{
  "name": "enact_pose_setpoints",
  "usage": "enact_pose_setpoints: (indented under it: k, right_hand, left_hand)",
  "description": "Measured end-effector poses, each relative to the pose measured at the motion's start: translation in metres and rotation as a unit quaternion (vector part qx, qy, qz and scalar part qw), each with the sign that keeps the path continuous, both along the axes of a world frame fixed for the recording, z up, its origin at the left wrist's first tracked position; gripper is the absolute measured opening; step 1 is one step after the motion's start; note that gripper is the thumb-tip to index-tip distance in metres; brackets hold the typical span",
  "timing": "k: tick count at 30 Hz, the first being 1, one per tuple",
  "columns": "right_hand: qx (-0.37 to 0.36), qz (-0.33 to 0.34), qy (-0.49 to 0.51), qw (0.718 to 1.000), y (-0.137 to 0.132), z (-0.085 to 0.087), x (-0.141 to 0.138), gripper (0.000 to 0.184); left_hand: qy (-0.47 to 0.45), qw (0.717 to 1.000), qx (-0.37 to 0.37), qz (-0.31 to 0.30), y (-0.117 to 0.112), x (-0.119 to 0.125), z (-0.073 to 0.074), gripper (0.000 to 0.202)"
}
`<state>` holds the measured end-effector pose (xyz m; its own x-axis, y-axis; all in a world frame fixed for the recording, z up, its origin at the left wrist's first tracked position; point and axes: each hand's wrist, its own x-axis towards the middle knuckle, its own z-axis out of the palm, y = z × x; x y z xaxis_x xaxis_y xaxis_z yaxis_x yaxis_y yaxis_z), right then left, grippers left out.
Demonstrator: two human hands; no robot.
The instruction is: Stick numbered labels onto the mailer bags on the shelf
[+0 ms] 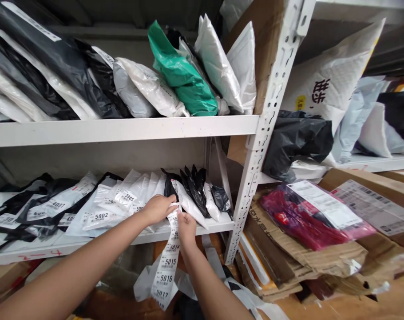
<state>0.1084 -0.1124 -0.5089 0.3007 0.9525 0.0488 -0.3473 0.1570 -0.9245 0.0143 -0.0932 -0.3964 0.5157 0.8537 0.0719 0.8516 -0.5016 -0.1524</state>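
A long strip of white number labels [168, 262] hangs down between my forearms, with 5015, 5016 and 5017 readable on it. My left hand [159, 209] is closed at the strip's top end, right in front of a black parcel bag [169, 184] on the lower shelf. Lower down, my right hand [186, 226] pinches the edge of the same strip. Left of my hands lean white parcel bags with labels, among them a bag marked 5002 [100, 217] and one marked 5005 [125, 196]. My left fingertips are partly hidden.
Above runs a white upper shelf [122, 131] with bagged parcels, including a green bag [182, 75]. A perforated metal post [258, 142] stands to the right. Beyond it a pink parcel [308, 222] lies on flattened cardboard [288, 258]. Small bags stand right of my hands.
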Motion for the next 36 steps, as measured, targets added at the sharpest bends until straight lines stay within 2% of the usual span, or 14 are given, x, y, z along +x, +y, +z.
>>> enact_pose_setpoints:
  k: [4,10,16,19,22,25,27,28,30,31,33,36]
  right_hand:
    - [-0.028,-0.028,0.017,0.999,-0.001,-0.004,0.000,0.048]
    - [-0.027,0.105,0.025,0.994,-0.018,-0.007,0.013,0.042]
    - [-0.026,0.113,-0.011,0.993,-0.024,-0.011,0.028,0.049]
    - [-0.022,0.188,-0.021,0.982,-0.032,-0.011,0.042,0.048]
    - [-0.042,0.293,-0.038,0.954,-0.046,-0.014,0.056,0.043]
    - [-0.040,0.330,-0.043,0.942,-0.059,-0.013,0.068,0.039]
    - [-0.006,0.313,-0.021,0.949,-0.061,-0.008,0.073,0.035]
    - [0.014,0.303,0.000,0.953,-0.060,-0.004,0.076,0.032]
    - [0.045,0.281,0.054,0.957,-0.055,0.005,0.078,0.029]
    - [0.053,0.264,0.081,0.960,-0.052,0.009,0.078,0.028]
    - [0.056,0.221,0.118,0.967,-0.045,0.015,0.074,0.030]
    - [0.040,0.151,0.128,0.979,-0.033,0.018,0.062,0.039]
  left_hand:
    - [0.044,0.998,0.040,0.026,-0.004,0.011,-0.008,0.030]
    - [0.055,0.995,0.068,0.045,-0.002,0.016,-0.017,0.031]
    - [0.038,0.996,0.069,0.039,-0.002,0.014,-0.023,0.031]
    - [0.029,0.996,0.072,0.040,-0.001,0.015,-0.028,0.032]
    - [0.024,0.996,0.068,0.049,0.000,0.016,-0.029,0.030]
    - [-0.016,0.995,0.071,0.070,-0.001,0.015,-0.024,0.030]
    - [-0.078,0.991,0.102,0.021,0.000,0.012,-0.016,0.036]
    - [-0.108,0.988,0.105,-0.040,0.002,0.011,-0.012,0.040]
    - [-0.150,0.970,0.048,-0.184,0.007,0.008,-0.004,0.043]
    - [-0.169,0.958,-0.008,-0.230,0.010,0.007,-0.001,0.044]
    - [-0.214,0.938,-0.114,-0.247,0.016,0.007,0.003,0.042]
    - [-0.302,0.910,-0.203,-0.201,0.022,0.011,0.007,0.034]
